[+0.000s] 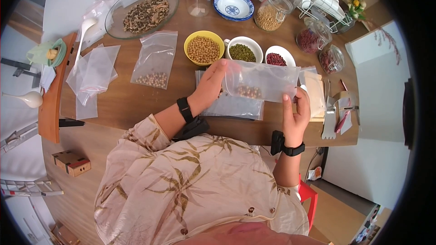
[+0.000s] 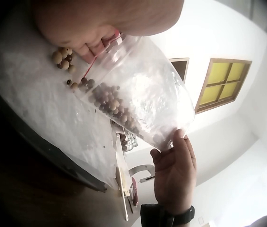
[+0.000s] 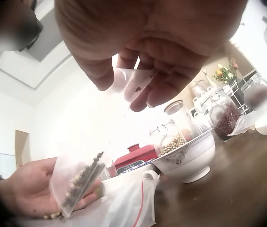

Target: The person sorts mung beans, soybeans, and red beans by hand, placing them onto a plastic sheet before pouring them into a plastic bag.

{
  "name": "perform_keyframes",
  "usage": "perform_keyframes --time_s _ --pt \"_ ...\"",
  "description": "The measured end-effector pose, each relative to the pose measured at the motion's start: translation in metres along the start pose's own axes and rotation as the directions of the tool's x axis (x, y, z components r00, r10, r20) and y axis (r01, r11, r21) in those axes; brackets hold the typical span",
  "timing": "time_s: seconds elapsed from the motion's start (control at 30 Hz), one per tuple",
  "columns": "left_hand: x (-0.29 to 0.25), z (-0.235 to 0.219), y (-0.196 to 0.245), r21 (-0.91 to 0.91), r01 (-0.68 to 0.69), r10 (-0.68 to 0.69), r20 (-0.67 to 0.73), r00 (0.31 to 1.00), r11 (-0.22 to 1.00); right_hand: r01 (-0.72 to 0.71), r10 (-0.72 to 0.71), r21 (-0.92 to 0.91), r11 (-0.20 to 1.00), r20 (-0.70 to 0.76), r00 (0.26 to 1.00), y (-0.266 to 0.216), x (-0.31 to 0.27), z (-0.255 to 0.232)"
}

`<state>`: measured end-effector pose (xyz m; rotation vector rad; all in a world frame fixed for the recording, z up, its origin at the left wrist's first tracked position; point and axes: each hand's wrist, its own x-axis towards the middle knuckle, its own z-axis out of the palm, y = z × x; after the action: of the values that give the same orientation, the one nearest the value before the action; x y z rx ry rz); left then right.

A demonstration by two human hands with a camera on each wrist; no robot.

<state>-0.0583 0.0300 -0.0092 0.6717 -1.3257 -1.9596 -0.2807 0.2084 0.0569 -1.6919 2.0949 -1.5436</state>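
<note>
Between my two hands a clear zip bag [image 1: 272, 77] is stretched sideways above the table. Small round tan and brown seeds [image 1: 249, 91] lie along its lower side. My left hand [image 1: 206, 91] grips the end with the red zip line, seen in the left wrist view. Beside those fingers, a few loose seeds [image 2: 63, 58] rest on plastic outside the bag. My right hand [image 1: 296, 114] pinches the opposite corner between thumb and fingers. Below the held bag lies another flat plastic bag [image 1: 234, 108].
Behind the hands stand a yellow bowl [image 1: 204, 49] of tan beans, a white cup [image 1: 255, 41] of green beans and a white bowl [image 1: 290, 56] of red beans. Glass jars [image 1: 272, 12] are farther back. A seed-filled zip bag [image 1: 156, 59] and several flat bags [image 1: 93, 75] lie left.
</note>
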Motion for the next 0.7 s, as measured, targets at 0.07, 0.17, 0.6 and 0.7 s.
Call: perform_keyframes --time_s 0.07,0.17,0.6,0.7 --pt "-0.001 0.005 0.001 -0.052 -0.047 0.046 -0.008 0.999 0.998 0.001 -0.001 -0.004 1.0 0.007 1.0 -0.002 0.002 -0.001" --pt "-0.001 0.006 0.002 -0.094 -0.1 0.1 -0.01 0.995 0.991 0.005 -0.005 -0.005 1.0 0.013 1.0 -0.005 0.005 -0.002" --pt "0.002 0.003 -0.005 -0.139 -0.104 0.103 -0.014 0.995 0.985 0.068 -0.067 -0.061 0.996 0.029 0.997 -0.013 0.014 -0.003" --pt "0.001 0.003 -0.003 -0.111 -0.104 0.104 -0.005 0.995 0.988 0.062 -0.06 -0.065 0.996 0.028 0.998 -0.012 0.013 -0.005"
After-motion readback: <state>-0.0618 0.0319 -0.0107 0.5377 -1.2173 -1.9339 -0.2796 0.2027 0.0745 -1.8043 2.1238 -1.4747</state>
